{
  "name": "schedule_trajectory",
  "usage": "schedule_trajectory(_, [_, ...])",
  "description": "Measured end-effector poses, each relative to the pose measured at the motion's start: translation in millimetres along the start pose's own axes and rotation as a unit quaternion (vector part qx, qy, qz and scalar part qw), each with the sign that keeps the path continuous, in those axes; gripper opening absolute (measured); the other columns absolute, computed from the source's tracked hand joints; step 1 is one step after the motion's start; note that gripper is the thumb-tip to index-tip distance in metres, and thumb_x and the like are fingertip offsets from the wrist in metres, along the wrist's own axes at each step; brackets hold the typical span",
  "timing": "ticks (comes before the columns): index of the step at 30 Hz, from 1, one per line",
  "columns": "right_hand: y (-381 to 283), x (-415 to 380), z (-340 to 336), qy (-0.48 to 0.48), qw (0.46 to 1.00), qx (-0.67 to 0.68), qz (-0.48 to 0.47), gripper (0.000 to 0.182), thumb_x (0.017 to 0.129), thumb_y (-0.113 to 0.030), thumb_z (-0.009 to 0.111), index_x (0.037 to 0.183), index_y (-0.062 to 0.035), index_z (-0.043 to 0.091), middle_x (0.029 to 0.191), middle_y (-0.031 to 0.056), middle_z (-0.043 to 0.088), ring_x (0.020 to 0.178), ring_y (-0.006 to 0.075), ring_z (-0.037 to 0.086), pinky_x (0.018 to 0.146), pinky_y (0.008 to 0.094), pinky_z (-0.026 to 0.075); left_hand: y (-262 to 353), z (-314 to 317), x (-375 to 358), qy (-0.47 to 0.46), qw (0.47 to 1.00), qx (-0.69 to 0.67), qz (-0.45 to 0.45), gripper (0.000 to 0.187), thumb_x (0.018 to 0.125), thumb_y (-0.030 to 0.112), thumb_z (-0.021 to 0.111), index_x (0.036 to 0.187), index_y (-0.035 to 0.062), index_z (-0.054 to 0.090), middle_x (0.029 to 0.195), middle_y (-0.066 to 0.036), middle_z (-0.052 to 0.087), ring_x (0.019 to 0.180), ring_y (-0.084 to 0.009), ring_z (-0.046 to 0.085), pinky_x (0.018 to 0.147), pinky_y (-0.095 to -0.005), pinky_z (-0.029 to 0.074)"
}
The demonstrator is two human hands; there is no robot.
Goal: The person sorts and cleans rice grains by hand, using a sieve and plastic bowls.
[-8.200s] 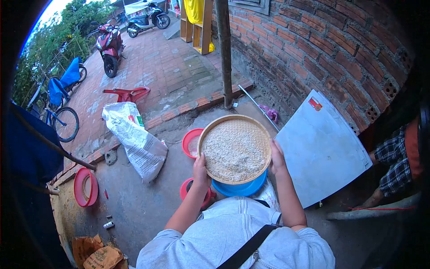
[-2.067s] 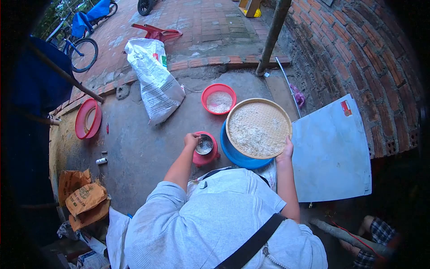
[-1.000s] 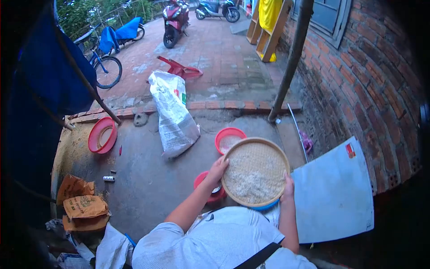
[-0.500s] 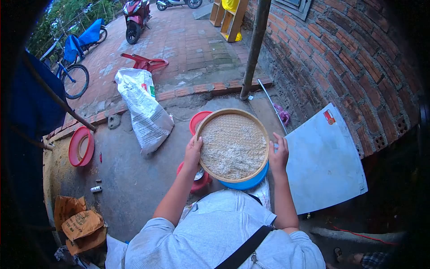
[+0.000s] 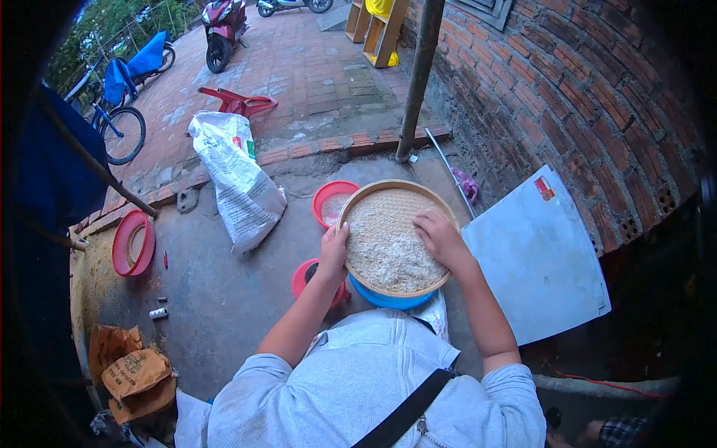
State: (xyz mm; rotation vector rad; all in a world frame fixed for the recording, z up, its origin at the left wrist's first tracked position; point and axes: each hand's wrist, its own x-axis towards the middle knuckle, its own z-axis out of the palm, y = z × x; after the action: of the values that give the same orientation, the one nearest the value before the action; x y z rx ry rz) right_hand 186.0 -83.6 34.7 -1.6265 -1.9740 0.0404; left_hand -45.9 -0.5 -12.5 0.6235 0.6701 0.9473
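A round woven bamboo winnowing tray (image 5: 392,196) is held up in front of my body. White grain that looks like rice (image 5: 399,261) lies in it, thickest toward the near side. My left hand (image 5: 334,250) grips the tray's left rim, thumb on top. Over the tray's right part, my right hand (image 5: 442,240) reaches in with its fingers extended onto the grain. Below the tray, partly covered by it, is a blue basin (image 5: 388,301). Two red basins stand beside it: one (image 5: 323,196) with pale contents behind, another (image 5: 300,280) nearer on the left.
A white sack (image 5: 239,187) and a red plastic object (image 5: 239,103) lie ahead. At left are a pink basin (image 5: 119,250) and brown paper bags (image 5: 134,373). A white panel (image 5: 534,261) leans right, near a wooden pole (image 5: 422,82) and brick wall (image 5: 575,112).
My right hand has left the tray's right rim and moved inward onto the grain. The tray has shifted slightly right, and the grain is heaped more toward the near right. My left hand keeps its grip.
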Motion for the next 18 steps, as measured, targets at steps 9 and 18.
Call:
schedule_trajectory(9, [-49.6, -19.8, -8.9, -0.078, 0.984, 0.156, -0.043, 0.019, 0.074, -0.003, 0.064, 0.093, -0.0009, 0.063, 0.090, 0.0127, 0.061, 0.089, 0.0293, 0.058, 0.080, 0.0360, 0.047, -10.6, -16.8, 8.0, 0.048, 0.998, -0.022, 0.031, 0.031, 0.096, 0.018, 0.036, 0.119, -0.0013, 0.045, 0.106, -0.017, 0.059, 0.089, -0.0251, 0.062, 0.080, -0.0389, 0.052])
schedule_trajectory(18, [-51.2, 5.4, -30.5, 0.069, 0.994, 0.066, -0.059, 0.028, 0.071, -0.008, 0.069, 0.098, -0.0055, 0.065, 0.107, 0.0112, 0.059, 0.103, 0.0303, 0.053, 0.083, 0.0375, 0.046, -0.9, -24.9, 9.1, 0.050, 0.998, -0.030, 0.035, 0.031, 0.095, 0.019, 0.038, 0.118, -0.0008, 0.045, 0.102, -0.016, 0.059, 0.088, -0.0243, 0.062, 0.079, -0.0382, 0.052])
